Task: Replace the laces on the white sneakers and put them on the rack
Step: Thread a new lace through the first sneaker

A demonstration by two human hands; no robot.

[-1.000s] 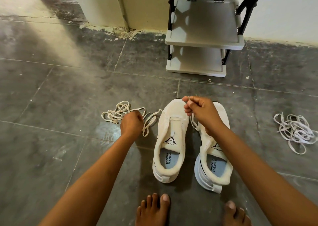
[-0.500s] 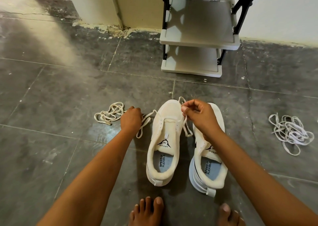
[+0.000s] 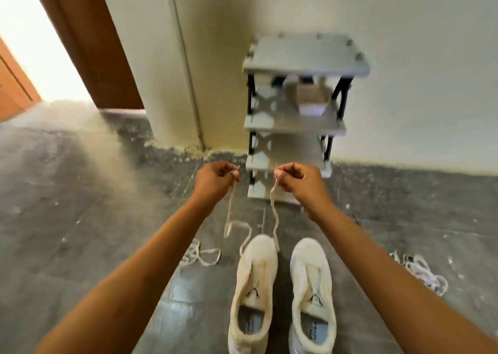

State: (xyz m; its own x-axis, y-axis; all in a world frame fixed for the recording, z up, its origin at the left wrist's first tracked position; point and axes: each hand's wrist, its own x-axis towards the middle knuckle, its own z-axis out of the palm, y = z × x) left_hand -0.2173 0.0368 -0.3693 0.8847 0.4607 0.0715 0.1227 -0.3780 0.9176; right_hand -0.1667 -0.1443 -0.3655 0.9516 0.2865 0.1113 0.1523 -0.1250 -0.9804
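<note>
Left hand [image 3: 214, 181] and right hand [image 3: 301, 179] are raised side by side, apart, each pinching one end of a cream lace [image 3: 273, 210] between thumb and curled fingers; both strands hang down toward the toe of the left sneaker [image 3: 254, 286]. The right sneaker [image 3: 312, 286] stands just beside it on the grey tiled floor [image 3: 80, 219], toes pointing far. Loose lace [image 3: 200, 255] lies left of the shoes, a white lace pile [image 3: 423, 272] right, and the rack [image 3: 304, 57] stands far, against the wall.
</note>
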